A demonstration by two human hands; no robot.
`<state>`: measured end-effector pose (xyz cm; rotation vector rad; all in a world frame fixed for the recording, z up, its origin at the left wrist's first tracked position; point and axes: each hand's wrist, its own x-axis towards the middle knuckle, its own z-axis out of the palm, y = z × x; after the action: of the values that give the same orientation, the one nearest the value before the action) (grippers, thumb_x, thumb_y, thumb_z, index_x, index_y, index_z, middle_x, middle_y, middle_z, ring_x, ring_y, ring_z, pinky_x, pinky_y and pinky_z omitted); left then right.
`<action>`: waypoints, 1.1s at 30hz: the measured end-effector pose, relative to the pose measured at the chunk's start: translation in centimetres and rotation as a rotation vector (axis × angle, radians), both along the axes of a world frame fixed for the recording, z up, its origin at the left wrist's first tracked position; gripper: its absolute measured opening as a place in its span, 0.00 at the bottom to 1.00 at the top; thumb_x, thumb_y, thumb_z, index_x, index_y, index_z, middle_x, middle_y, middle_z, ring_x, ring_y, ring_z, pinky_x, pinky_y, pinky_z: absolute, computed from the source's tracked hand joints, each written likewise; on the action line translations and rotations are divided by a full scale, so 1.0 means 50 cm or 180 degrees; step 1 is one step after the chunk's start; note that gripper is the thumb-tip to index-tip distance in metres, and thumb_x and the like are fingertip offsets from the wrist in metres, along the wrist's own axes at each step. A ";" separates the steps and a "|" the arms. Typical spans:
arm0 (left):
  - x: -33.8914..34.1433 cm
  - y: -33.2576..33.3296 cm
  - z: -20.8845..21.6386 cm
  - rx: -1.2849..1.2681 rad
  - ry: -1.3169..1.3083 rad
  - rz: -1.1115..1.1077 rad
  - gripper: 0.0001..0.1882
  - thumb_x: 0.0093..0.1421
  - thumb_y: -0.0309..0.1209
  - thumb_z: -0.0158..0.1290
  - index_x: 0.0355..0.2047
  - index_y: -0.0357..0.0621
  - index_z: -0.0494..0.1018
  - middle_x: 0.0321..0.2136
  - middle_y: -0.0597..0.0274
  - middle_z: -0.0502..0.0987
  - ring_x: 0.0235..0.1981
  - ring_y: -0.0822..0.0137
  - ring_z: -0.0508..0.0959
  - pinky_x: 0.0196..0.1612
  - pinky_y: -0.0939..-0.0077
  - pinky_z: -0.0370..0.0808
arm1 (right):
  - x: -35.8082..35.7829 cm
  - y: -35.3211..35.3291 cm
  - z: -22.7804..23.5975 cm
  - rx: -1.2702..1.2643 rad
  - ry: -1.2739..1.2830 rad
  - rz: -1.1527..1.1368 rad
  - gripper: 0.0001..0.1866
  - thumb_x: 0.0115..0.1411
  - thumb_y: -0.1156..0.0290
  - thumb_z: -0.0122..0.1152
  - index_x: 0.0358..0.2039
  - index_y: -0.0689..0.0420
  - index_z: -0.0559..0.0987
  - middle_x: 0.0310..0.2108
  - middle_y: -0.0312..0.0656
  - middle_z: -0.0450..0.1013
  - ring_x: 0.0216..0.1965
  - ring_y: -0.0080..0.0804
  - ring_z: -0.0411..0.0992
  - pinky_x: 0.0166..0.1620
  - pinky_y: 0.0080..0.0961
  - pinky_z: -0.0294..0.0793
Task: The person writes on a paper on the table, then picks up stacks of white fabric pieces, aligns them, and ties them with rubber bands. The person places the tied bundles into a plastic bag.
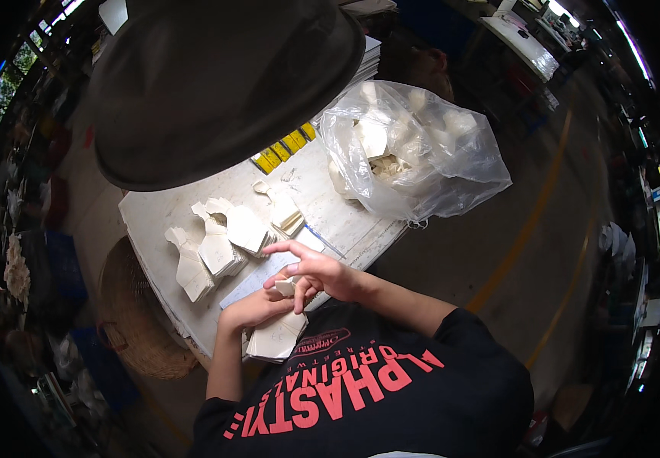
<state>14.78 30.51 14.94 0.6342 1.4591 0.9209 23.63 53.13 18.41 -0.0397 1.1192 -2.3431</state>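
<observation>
Close to my body, my left hand (pixel 257 309) is closed round a stack of cream card pieces (pixel 276 338), its broad lower part hanging in front of my shirt. My right hand (pixel 326 275) crosses over from the right. Its index finger points out to the left, and its lower fingers curl at the narrow upper end of the stack, beside my left fingers. Just beyond my hands, several more stacks of similar cut card (pixel 219 252) lie on the white table (pixel 150 210). One smaller stack (pixel 285 214) sits to their right.
A large dark round shade (pixel 223 91) covers the far side of the table. A clear plastic bag (pixel 452 164) of cream pieces stands at the right edge. Yellow-and-black blocks (pixel 284 149) lie behind the stacks. A wicker basket (pixel 135 320) stands at the left, below the table edge.
</observation>
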 end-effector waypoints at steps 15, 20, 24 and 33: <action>0.031 0.241 -0.011 -0.1480 0.0815 0.0207 0.23 0.74 0.45 0.50 0.50 0.37 0.84 0.41 0.51 0.85 0.41 0.62 0.82 0.48 0.65 0.77 | 0.012 0.166 -0.043 0.1520 0.0000 -0.0490 0.11 0.74 0.60 0.57 0.47 0.54 0.72 0.26 0.35 0.75 0.20 0.19 0.69 0.22 0.21 0.70; 0.060 0.249 -0.128 -0.0442 0.0143 0.0991 0.24 0.75 0.40 0.50 0.53 0.27 0.79 0.43 0.55 0.83 0.43 0.67 0.79 0.49 0.71 0.77 | 0.037 0.230 0.004 0.2911 0.1478 -0.0232 0.18 0.72 0.54 0.56 0.46 0.57 0.74 0.26 0.55 0.78 0.26 0.52 0.79 0.34 0.46 0.77; 0.071 0.302 -0.162 -0.0040 -0.0005 0.1324 0.22 0.76 0.40 0.49 0.51 0.29 0.80 0.42 0.56 0.83 0.42 0.68 0.80 0.48 0.73 0.77 | 0.038 0.231 0.065 0.3520 0.2056 0.0318 0.17 0.72 0.55 0.54 0.44 0.58 0.75 0.29 0.58 0.80 0.32 0.64 0.79 0.38 0.56 0.78; 0.177 0.278 -0.027 0.0049 -0.0870 0.2703 0.21 0.77 0.40 0.45 0.51 0.33 0.77 0.41 0.59 0.83 0.39 0.70 0.81 0.43 0.76 0.78 | 0.056 0.348 0.045 0.3421 0.2378 -0.0381 0.16 0.70 0.59 0.60 0.41 0.62 0.78 0.40 0.54 0.78 0.45 0.54 0.79 0.49 0.44 0.78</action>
<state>23.65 44.42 13.58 -0.1468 1.4707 1.5949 26.45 70.51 20.65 -0.4814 2.6454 -1.5145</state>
